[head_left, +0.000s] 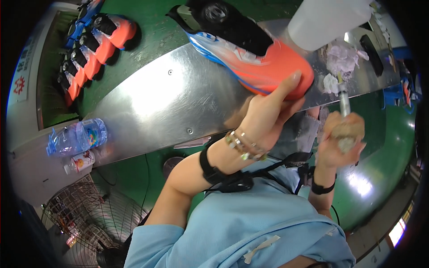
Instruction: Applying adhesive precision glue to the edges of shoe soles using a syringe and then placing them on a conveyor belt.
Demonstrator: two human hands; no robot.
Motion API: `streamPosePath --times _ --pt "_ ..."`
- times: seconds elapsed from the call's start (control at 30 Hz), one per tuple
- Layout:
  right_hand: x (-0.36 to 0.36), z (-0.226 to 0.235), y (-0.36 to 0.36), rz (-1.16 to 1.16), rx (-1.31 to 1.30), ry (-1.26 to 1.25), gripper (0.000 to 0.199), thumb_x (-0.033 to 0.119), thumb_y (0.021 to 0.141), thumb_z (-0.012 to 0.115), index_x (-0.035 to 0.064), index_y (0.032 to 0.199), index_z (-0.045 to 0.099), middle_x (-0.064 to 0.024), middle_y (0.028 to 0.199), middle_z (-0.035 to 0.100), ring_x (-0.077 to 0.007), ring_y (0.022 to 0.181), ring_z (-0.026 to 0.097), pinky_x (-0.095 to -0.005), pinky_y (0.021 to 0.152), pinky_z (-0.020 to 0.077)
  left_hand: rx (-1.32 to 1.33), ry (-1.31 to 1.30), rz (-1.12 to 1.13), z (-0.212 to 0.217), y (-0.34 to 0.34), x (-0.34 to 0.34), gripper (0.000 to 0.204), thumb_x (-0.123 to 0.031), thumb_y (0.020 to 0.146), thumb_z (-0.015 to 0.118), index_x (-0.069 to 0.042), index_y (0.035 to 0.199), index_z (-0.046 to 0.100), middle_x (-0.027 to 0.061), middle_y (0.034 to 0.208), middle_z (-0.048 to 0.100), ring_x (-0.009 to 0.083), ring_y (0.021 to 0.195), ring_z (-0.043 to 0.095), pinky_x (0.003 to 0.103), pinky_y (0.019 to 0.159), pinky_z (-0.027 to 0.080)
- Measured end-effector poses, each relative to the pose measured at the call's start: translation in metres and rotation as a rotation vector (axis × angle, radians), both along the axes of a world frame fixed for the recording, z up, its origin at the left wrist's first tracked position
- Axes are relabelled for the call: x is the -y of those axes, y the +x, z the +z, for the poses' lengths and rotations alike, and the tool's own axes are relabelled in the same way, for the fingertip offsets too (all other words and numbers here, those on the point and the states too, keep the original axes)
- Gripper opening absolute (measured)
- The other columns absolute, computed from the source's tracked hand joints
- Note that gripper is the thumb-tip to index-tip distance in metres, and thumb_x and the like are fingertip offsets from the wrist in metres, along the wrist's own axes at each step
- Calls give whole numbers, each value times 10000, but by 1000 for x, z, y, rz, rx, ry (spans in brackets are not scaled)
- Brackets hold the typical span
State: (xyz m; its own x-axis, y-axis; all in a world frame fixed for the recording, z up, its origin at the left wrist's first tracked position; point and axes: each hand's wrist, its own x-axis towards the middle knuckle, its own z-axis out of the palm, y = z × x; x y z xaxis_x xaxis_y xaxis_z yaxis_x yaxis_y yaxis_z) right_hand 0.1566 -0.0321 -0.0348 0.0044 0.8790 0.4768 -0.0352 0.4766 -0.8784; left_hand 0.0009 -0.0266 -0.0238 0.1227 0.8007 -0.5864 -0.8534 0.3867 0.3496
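Note:
My left hand [263,117] is closed around the toe of a sports shoe [250,62], thumb on the upper and fingers beneath. The shoe is orange at the toe, white and blue at the side, with a black collar and tongue; it is above the metal bench [154,94]. In my right hand [342,145] is a slim tool [344,105] with a silver shaft, its narrow tip pointing away from me. The hand is slightly blurred and hides the handle. Beyond the tip lies crumpled whitish material [340,60] on the bench.
A white plastic container [328,22] and a dark flat object [371,55] stand at the back right. Several matching shoes [105,47] line the far left. A clear bottle [78,137] and a small bottle [80,161] lie at the left, above a wire-caged fan [91,214].

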Motion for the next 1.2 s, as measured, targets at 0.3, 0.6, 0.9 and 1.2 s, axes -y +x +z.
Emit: streamPosePath --times 0.3,0.6,0.9,1.2 --pt "-84 -34 54 216 -928 -596 423 426 843 435 6 889 445 -7 445 282 -92 409 262 -212 412 228 -440 -65 -123 -38 -190 172 270 -91 829 536 55 1056 515 139 966 592 171 798 614 262 671 512" --pt "-82 -36 64 53 -881 -593 413 439 840 420 29 823 464 -14 453 278 -111 410 256 -234 415 212 -1930 414 -109 21 -170 86 741 -169 601 769 -26 1217 383 116 1034 579 261 910 579 326 802 446" --pt "-51 -29 66 -226 -556 -489 447 466 839 414 22 862 458 -9 475 264 -119 428 262 -247 459 201 -2197 1091 -190 -8 -162 58 385 -92 696 603 -18 1062 514 125 990 604 288 984 552 405 873 406" --pt "-72 -38 55 -216 -428 -370 428 423 854 373 5 844 466 -25 522 318 -149 473 321 -269 489 245 -2212 1132 -185 -26 -162 74 262 -60 770 538 -82 1025 487 82 1023 602 244 1001 552 458 950 337"
